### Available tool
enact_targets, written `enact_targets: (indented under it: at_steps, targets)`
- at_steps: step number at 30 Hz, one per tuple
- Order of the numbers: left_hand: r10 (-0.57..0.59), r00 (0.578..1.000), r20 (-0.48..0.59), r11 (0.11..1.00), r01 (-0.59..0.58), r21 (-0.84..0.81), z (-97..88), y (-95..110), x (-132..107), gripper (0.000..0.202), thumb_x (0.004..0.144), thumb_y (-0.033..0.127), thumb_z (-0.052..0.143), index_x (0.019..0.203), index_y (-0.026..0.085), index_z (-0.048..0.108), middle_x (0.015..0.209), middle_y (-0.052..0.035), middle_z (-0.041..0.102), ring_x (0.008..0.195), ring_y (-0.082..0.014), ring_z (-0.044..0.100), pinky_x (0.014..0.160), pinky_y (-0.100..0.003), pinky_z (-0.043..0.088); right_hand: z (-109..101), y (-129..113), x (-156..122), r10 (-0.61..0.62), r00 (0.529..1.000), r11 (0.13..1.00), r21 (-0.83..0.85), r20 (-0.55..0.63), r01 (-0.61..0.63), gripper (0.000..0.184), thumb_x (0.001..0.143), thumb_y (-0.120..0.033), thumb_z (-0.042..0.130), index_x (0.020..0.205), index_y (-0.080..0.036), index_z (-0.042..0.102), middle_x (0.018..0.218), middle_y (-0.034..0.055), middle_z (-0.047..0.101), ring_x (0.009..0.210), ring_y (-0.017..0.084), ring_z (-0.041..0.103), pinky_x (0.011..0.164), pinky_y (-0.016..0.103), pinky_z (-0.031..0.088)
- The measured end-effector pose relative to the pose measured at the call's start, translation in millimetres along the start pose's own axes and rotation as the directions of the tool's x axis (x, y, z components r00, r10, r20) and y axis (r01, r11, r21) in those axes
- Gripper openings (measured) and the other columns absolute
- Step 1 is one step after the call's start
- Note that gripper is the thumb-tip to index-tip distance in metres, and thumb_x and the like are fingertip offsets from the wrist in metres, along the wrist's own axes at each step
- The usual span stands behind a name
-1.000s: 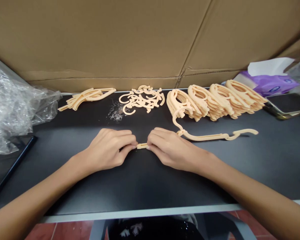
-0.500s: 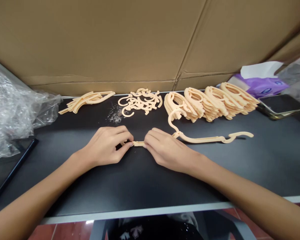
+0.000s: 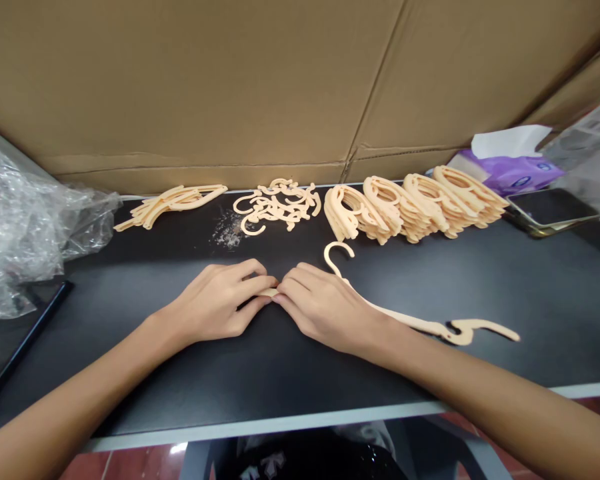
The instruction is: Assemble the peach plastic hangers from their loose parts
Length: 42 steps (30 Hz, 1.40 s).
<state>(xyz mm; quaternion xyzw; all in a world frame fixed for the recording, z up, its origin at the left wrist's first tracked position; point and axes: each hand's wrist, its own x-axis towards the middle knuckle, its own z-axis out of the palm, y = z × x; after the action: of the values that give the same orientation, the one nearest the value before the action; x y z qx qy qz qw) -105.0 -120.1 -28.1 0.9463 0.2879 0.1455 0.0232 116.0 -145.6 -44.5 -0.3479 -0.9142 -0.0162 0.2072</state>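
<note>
A cream plastic folding hanger (image 3: 405, 319) lies spread just above the black tabletop, its hook pointing away and one arm stretching right past my wrist. My right hand (image 3: 325, 307) pinches the hanger's left arm, its fingers curled over it. Close beside it, my left hand (image 3: 225, 300) is closed on the same arm near its end. Only a short bit of that arm shows between my fingertips; the rest is hidden by my hands. Behind lie loose hanger hooks (image 3: 280, 207) in a heap and a pile of loose hanger arms (image 3: 170, 205).
Folded hangers (image 3: 410, 207) stand in several stacks at the back right. Beyond them are a purple tissue pack (image 3: 523, 172) and a phone (image 3: 553, 208). Clear plastic wrap (image 3: 40, 227) bulges at the left above a dark flat device (image 3: 25, 353). Cardboard (image 3: 205, 80) walls the back.
My hands have come closer together on the hanger arm. The hanger has turned, so its right arm now slopes toward me, and its hook has shifted left and nearer.
</note>
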Motion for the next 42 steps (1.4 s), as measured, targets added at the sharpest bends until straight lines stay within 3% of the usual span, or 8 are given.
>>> enact_targets:
  at_steps: [4, 11, 20, 26, 32, 36, 38, 42]
  targets:
    - [-0.034, 0.999, 0.016, 0.999, 0.033, 0.01, -5.5, -1.0, -1.4, 0.025, 0.102, 0.03, 0.047, 0.102, 0.02, 0.071, 0.093, -0.004, 0.068, 0.071, -0.0125, 0.064, 0.059, -0.024, 0.042, -1.5, 0.3, 1.1, 0.013, 1.0, 0.999, -0.038, -0.015, -0.013, 0.028, 0.104, -0.023, 0.045, 0.086, -0.015, 0.066, 0.082, 0.0072, 0.066, 0.078, 0.02, 0.054, 0.064, 0.034, 0.037]
    - [-0.104, 0.99, 0.093, 0.995, 0.102, 0.022, -16.9, -3.3, -0.4, 0.026, 0.099, 0.03, 0.048, 0.094, 0.019, 0.071, 0.086, -0.0025, 0.063, 0.055, -0.0087, 0.049, 0.052, -0.025, 0.034, -2.3, -1.1, -0.1, 0.048, 0.999, 0.998, -0.047, -0.008, -0.048, 0.022, 0.101, -0.023, 0.05, 0.091, -0.015, 0.069, 0.087, 0.0085, 0.067, 0.083, 0.022, 0.056, 0.068, 0.035, 0.038]
    - [-0.167, 0.969, 0.183, 0.986, 0.162, 0.046, -28.8, -8.4, 0.6, 0.012, 0.08, 0.024, 0.058, 0.078, 0.021, 0.069, 0.068, 0.0015, 0.061, 0.056, -0.0117, 0.05, 0.054, -0.028, 0.028, -4.0, 1.8, 0.9, 0.03, 0.996, 0.998, -0.044, -0.083, -0.034, 0.025, 0.1, -0.02, 0.049, 0.085, -0.015, 0.069, 0.088, 0.0096, 0.069, 0.084, 0.021, 0.057, 0.068, 0.033, 0.041]
    - [-0.232, 0.934, 0.274, 0.968, 0.248, -0.028, -34.1, -11.0, 1.7, 0.01, 0.078, 0.024, 0.059, 0.079, 0.023, 0.069, 0.072, 0.0036, 0.065, 0.058, -0.0116, 0.053, 0.054, -0.028, 0.026, -19.2, 4.9, 3.6, 0.164, 0.984, 0.98, -0.099, -0.067, -0.171, 0.026, 0.099, -0.029, 0.053, 0.084, -0.016, 0.07, 0.09, 0.0087, 0.072, 0.089, 0.021, 0.062, 0.057, 0.032, 0.031]
    - [-0.309, 0.87, 0.385, 0.936, 0.35, -0.042, -43.9, -8.8, 4.9, 0.006, 0.076, 0.025, 0.061, 0.077, 0.024, 0.067, 0.064, 0.006, 0.063, 0.055, -0.0118, 0.052, 0.055, -0.026, 0.027, -43.6, 13.8, 7.3, 0.41, 0.894, 0.904, -0.213, 0.18, -0.372, 0.035, 0.099, -0.042, 0.051, 0.086, -0.017, 0.072, 0.087, 0.0084, 0.073, 0.078, 0.024, 0.067, 0.056, 0.032, 0.026]
    - [-0.305, 0.861, 0.407, 0.93, 0.362, -0.068, -46.4, -8.7, 4.6, 0.005, 0.076, 0.024, 0.06, 0.072, 0.023, 0.064, 0.061, 0.0063, 0.062, 0.052, -0.0111, 0.05, 0.055, -0.026, 0.027, -51.8, 19.2, 9.0, 0.491, 0.827, 0.867, -0.244, 0.274, -0.434, 0.035, 0.099, -0.045, 0.051, 0.1, -0.017, 0.071, 0.094, 0.0103, 0.075, 0.083, 0.028, 0.069, 0.058, 0.032, 0.03]
    - [-0.296, 0.858, 0.42, 0.928, 0.363, -0.087, -46.7, -9.5, 4.2, 0.006, 0.076, 0.024, 0.06, 0.072, 0.023, 0.063, 0.062, 0.0062, 0.062, 0.053, -0.0111, 0.051, 0.055, -0.026, 0.028, -53.6, 20.6, 9.3, 0.522, 0.795, 0.849, -0.276, 0.31, -0.45, 0.035, 0.098, -0.046, 0.051, 0.103, -0.017, 0.07, 0.093, 0.011, 0.075, 0.083, 0.029, 0.069, 0.058, 0.032, 0.03]
    - [-0.315, 0.832, 0.457, 0.917, 0.391, -0.08, -47.1, -10.9, 4.5, 0.004, 0.076, 0.026, 0.061, 0.073, 0.023, 0.063, 0.064, 0.0069, 0.062, 0.056, -0.0111, 0.052, 0.057, -0.025, 0.03, -53.4, 21.0, 9.9, 0.521, 0.766, 0.845, -0.355, 0.376, -0.401, 0.037, 0.098, -0.046, 0.049, 0.091, -0.017, 0.071, 0.089, 0.0115, 0.075, 0.08, 0.029, 0.069, 0.057, 0.032, 0.025]
